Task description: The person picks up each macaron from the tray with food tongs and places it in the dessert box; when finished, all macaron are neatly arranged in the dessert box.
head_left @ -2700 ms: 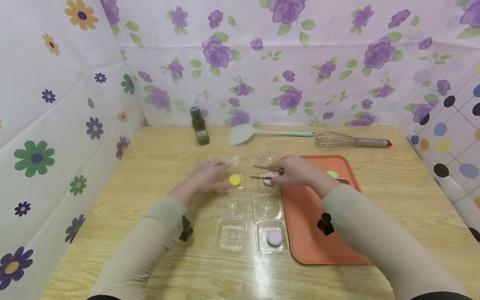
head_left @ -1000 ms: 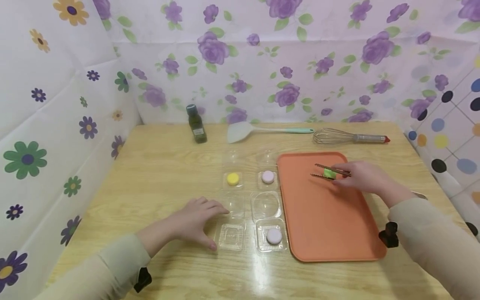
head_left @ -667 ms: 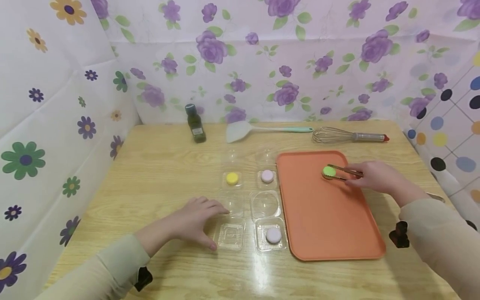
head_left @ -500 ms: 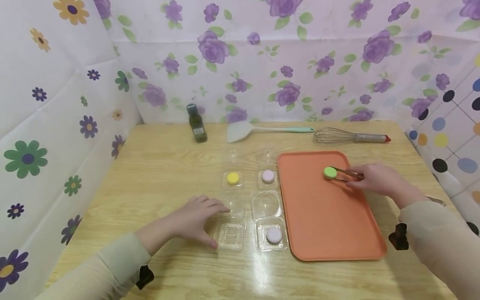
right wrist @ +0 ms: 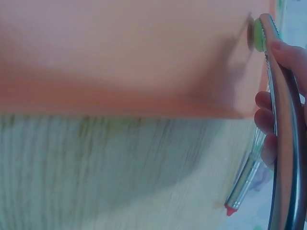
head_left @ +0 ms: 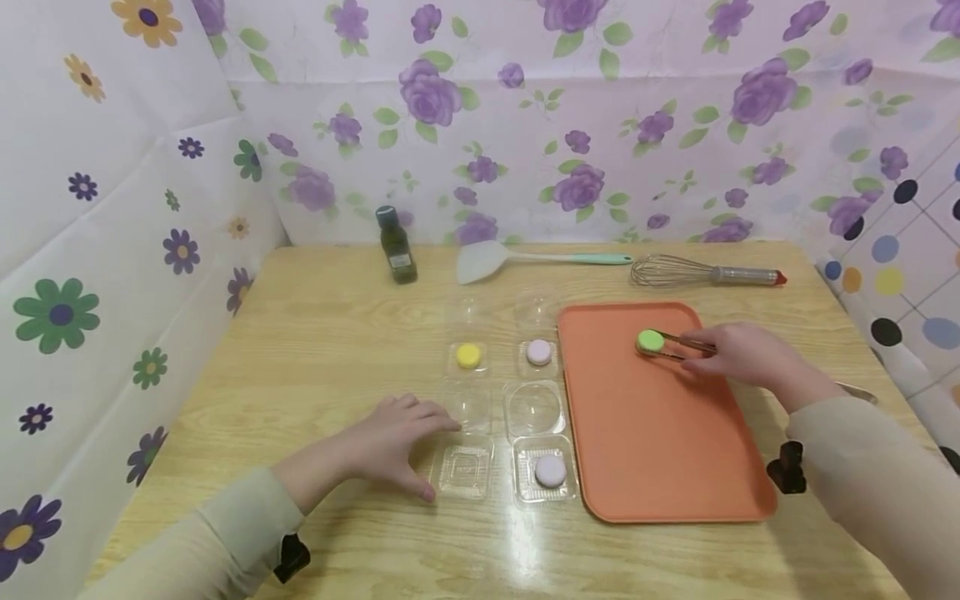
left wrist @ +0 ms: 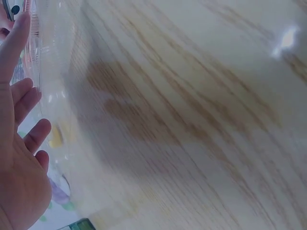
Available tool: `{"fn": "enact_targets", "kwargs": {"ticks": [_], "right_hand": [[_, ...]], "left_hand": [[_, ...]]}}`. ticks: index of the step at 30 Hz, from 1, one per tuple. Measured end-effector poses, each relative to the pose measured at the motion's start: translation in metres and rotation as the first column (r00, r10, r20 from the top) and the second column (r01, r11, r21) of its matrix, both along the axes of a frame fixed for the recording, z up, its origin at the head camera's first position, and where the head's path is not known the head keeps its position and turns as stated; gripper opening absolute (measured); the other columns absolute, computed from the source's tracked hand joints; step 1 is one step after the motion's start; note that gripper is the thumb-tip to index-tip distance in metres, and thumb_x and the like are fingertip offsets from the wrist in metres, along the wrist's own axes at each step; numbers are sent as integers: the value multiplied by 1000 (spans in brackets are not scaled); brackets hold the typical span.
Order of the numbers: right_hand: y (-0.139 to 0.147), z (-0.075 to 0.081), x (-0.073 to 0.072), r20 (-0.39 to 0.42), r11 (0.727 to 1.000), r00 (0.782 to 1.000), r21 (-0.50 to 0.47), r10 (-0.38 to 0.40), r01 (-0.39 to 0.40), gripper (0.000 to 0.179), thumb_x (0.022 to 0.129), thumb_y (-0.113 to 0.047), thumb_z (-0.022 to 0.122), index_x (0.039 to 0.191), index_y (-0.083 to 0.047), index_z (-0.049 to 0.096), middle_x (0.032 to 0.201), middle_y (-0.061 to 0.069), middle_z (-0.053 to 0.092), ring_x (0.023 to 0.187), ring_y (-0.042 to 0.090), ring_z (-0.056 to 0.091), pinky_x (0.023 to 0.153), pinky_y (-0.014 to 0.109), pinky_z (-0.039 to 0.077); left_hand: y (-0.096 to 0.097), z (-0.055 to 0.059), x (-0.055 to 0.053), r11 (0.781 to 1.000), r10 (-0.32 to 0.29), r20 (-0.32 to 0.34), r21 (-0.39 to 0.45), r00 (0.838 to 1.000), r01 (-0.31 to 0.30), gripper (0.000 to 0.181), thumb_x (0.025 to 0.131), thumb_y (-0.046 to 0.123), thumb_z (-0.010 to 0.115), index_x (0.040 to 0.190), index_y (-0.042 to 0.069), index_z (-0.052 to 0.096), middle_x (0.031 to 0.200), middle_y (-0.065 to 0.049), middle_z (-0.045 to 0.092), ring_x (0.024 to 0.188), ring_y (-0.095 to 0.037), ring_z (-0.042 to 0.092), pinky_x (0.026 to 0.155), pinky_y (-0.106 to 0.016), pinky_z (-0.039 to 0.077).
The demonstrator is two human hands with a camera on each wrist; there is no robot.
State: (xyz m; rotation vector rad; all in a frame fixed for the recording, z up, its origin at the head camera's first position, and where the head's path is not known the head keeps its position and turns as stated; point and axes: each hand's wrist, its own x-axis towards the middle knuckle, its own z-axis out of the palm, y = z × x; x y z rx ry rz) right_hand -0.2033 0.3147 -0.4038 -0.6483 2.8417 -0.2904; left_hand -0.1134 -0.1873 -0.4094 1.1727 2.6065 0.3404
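Tongs (right wrist: 285, 143), clamped in my right fingers (right wrist: 264, 120), bracket a green macaron (head_left: 650, 341), seemingly mid-pickup, needing steady lifting; left fingers (left wrist: 37, 135) spread.

Your head cam faces forward and down, wide over the table (head_left: 322, 350), your left hand (head_left: 390, 442) and right hand (head_left: 750, 354); both wrist cams sit close, rolled sideways: left one sees mostly table, hand at left edge; right one shares the tray (right wrist: 120, 57), tongs (right wrist: 286, 153) and whisk (right wrist: 242, 182) with head view
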Motion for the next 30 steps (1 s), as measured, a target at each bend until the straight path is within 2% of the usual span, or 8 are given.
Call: {"fn": "enact_targets", "kwargs": {"ticks": [5, 14, 21, 24, 30], "right_hand": [[-14, 4, -3, -15, 1000, 1000, 3, 22, -22, 49, 85, -38, 67, 123, -7, 62, 73, -7, 59, 63, 11, 50, 61, 36, 44], [-37, 8, -7, -28, 995, 996, -38, 87, -88, 48, 84, -35, 69, 121, -6, 63, 83, -2, 65, 66, 9, 56, 60, 35, 48], [-59, 10, -4, -56, 986, 988, -79, 145, -149, 46, 84, -36, 69, 122, -10, 63, 101, 7, 69, 78, 16, 64, 68, 42, 51], [-72, 8, -1, -80, 974, 979, -111, 189, -197, 43, 84, -35, 69, 121, -12, 65, 105, 6, 68, 80, 16, 64, 68, 40, 52], [-96, 9, 5, -128, 943, 948, -130, 292, -308, 39, 83, -33, 70, 117, -12, 67, 101, 3, 69, 75, 12, 63, 65, 35, 52]], "left_hand": [[1, -2, 1, 1000, -7, -14, -19, 1000, 7, 86, 62, 58, 77, 134, 20, 50, 130, 4, 51, 104, -15, 43, 87, -38, 35], [4, -2, 4, 999, -9, -28, -46, 1000, 8, 80, 65, 56, 75, 132, 20, 52, 127, 4, 52, 104, -16, 43, 87, -38, 35], [5, 0, 5, 999, -9, -42, -53, 999, 6, 78, 65, 56, 75, 131, 19, 54, 126, 4, 51, 104, -15, 43, 86, -36, 34], [6, 1, 5, 999, -8, -41, -49, 999, 6, 77, 65, 55, 75, 130, 19, 55, 125, 5, 52, 104, -15, 43, 85, -36, 35], [6, 0, 5, 998, -13, -54, -55, 998, 10, 76, 64, 56, 76, 129, 19, 56, 123, 5, 51, 103, -15, 43, 85, -36, 35]]}}
